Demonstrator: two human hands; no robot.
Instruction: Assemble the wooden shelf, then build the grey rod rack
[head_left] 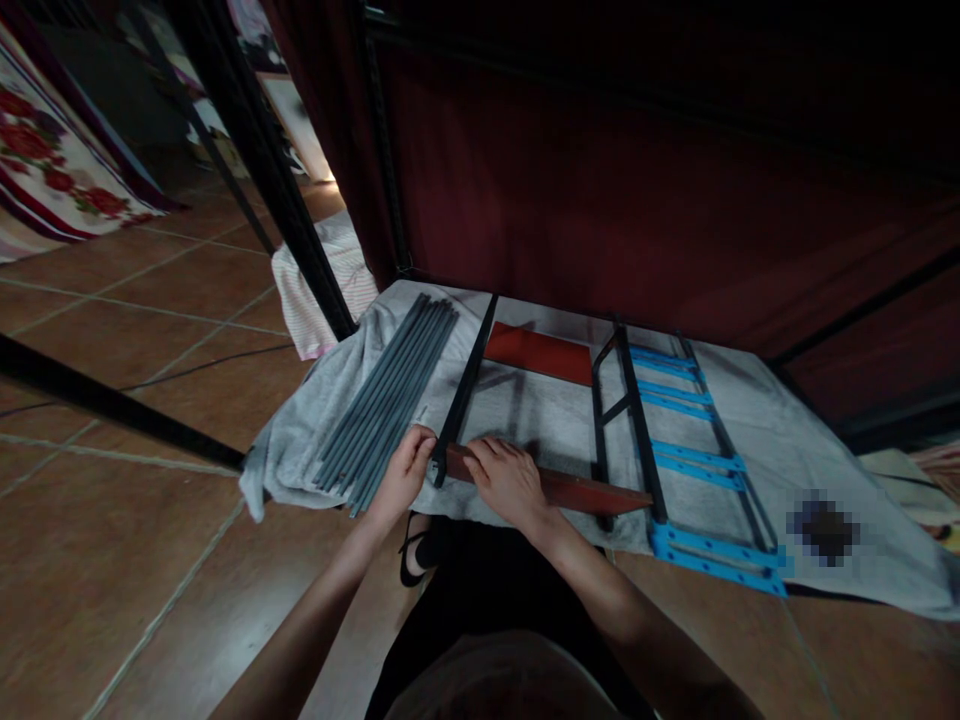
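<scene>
By the edge of the gray cloth (757, 420), my right grip (506, 475) holds the brown board (592, 493).
My left grip (409, 460) curls at the black bar (466, 390), its hold I cannot tell; gray rods (390, 400) run left, cloth extends right past blue slats (697, 475).

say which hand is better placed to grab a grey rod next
Probably the left hand: it is right beside the rods, while the right hand holds the board, farther off.
</scene>
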